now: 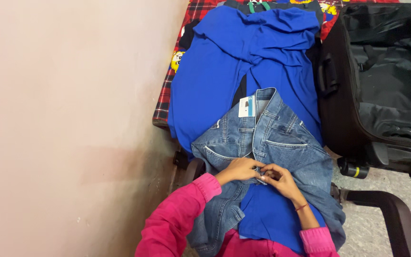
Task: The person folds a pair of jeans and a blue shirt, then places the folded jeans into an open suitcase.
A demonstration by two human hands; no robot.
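Blue faded denim jeans (267,138) lying waist-down toward the body, spread over royal-blue cotton trousers (243,62) on a red checked bedcover (167,95), waistband end draped across the lap. Working at the fly, both hands meeting right at the waistband closure. Left hand (241,170) curling over the left flap, fingers bunched together and pinching the denim edge. Right hand (279,180), with a thin red thread at the wrist, pressing in from the other side, fingertips closed on what looks like the metal button or its hole; too small to tell which.

Doing this well probably calling for keeping the two flaps pulled level and taut, holding the buttonhole edge steady with one hand while guiding the button with the other, and not letting the heavy cloth slide off the knees.

Jeans showing washed-out patches, pale stitching, front pockets and a light paper tag (246,106) near the far end. Black soft-sided suitcase (381,76) lying open just beside, at the right; pale plaster wall (63,119) at the left
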